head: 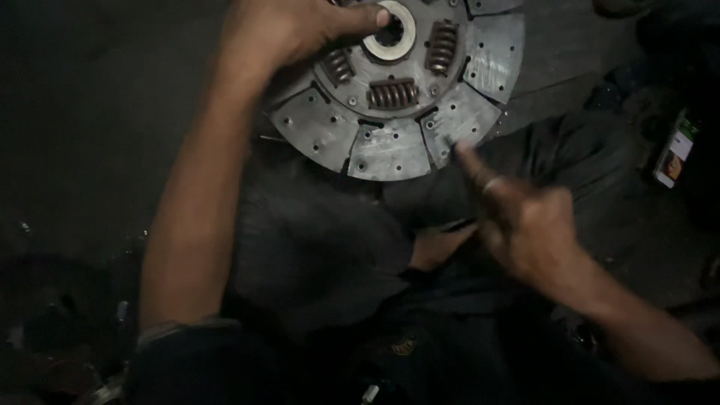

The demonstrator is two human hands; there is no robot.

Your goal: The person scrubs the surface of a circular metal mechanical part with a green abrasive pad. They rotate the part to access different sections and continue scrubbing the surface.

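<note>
Clutch disc [397,97]: round grey metal plate, lying flat across the person's lap on dark trousers [315,247], its upper part cut off by the top edge of the view.
Disc face: grey friction pads set in segments around the rim, each dotted with small rivet holes; narrow gaps divide one segment from the next.
Disc middle: a pale splined hub [390,34] with rusty coil springs [392,93] seated in windows around it.
Left hand [292,30]: laid over the upper left of the disc, fingers closed over its edge, thumb stretched across to the rim of the hub; it holds the disc steady.
Right hand [525,225]: just below the disc's lower right edge, blurred; forefinger stretched out with its tip at or just off a lower friction pad, the other fingers curled in. It grips nothing that I can see, though whether the fingertip touches the pad I cannot tell.
Surroundings: dark, dirty floor [90,112] on the left; a small green and white packet [677,150] lies well apart on the right.
</note>
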